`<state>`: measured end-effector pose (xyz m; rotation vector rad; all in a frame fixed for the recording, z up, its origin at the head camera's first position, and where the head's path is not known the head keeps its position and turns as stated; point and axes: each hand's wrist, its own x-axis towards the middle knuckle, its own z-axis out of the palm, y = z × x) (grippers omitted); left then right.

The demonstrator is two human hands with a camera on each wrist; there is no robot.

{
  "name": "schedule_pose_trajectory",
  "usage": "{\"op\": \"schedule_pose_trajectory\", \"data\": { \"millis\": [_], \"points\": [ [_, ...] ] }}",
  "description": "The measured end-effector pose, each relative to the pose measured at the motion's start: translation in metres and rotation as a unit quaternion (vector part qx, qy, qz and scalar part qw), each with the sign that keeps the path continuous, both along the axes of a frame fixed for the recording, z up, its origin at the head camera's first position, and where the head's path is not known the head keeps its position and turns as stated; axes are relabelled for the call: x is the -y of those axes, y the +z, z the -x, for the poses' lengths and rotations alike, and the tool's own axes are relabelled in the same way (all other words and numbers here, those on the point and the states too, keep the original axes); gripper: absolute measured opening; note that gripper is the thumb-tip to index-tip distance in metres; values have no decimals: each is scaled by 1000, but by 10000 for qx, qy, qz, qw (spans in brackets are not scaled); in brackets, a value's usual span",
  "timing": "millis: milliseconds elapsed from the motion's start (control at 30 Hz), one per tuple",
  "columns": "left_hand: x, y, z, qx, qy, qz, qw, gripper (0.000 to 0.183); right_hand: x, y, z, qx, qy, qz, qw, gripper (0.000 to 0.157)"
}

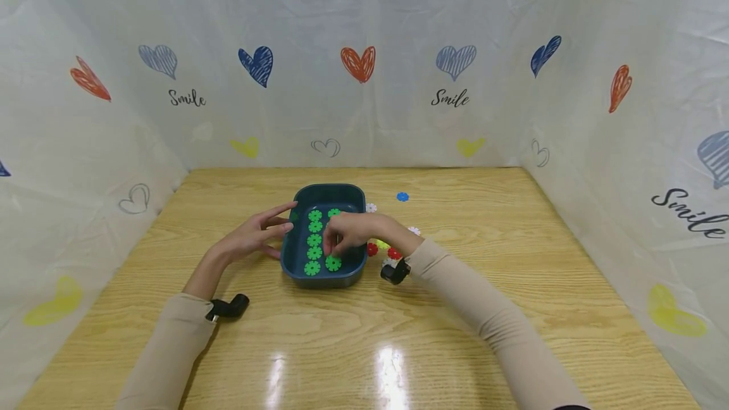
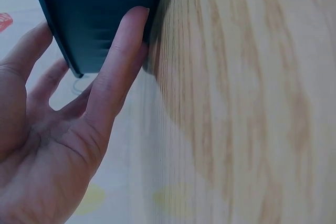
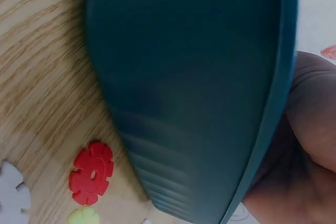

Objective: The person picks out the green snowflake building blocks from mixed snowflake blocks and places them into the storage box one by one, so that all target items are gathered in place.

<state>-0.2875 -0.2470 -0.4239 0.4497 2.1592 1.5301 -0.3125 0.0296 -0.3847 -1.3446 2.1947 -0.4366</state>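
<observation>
A dark teal tray (image 1: 324, 283) stands on the table, holding green notched discs (image 1: 312, 268) in two columns. My left hand (image 1: 256, 234) rests its extended fingers against the tray's left side; in the left wrist view the fingers (image 2: 118, 59) touch the outer wall. My right hand (image 1: 352, 229) reaches over the right rim into the tray, its fingers bent down among the right column of discs. It covers the middle of that column. Whether a disc sits between those fingertips is hidden; in the right wrist view the tray wall (image 3: 184, 87) blocks them.
Right of the tray, partly under my right forearm, lie red discs (image 1: 394, 253), a yellow disc (image 1: 382, 244) and white discs (image 1: 414, 231). A blue disc (image 1: 402, 197) lies farther back. A patterned white curtain (image 1: 364, 119) borders the wooden table (image 1: 484, 334) at the back and sides.
</observation>
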Motion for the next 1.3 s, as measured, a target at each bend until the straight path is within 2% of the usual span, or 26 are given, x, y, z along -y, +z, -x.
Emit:
{"op": "schedule_pose_trajectory", "data": {
  "millis": [500,733,1000,1133,1300],
  "points": [
    [1,0,0,-42,-26,15,10000,62,4,-5,-2,-136,49,-225,9996,12],
    [0,0,1,10,-49,16,10000,62,-7,6,-1,-237,-127,173,9995,15],
    [-2,3,4,-156,-134,220,9995,63,-51,32,3,-415,-510,900,9938,19],
    [-1,7,3,-300,-215,358,9987,66,-85,43,1,-611,-1007,1061,9874,17],
    [3,15,2,-537,-121,323,9980,63,-134,46,-1,-939,-1699,1111,9746,17]
  ]
}}
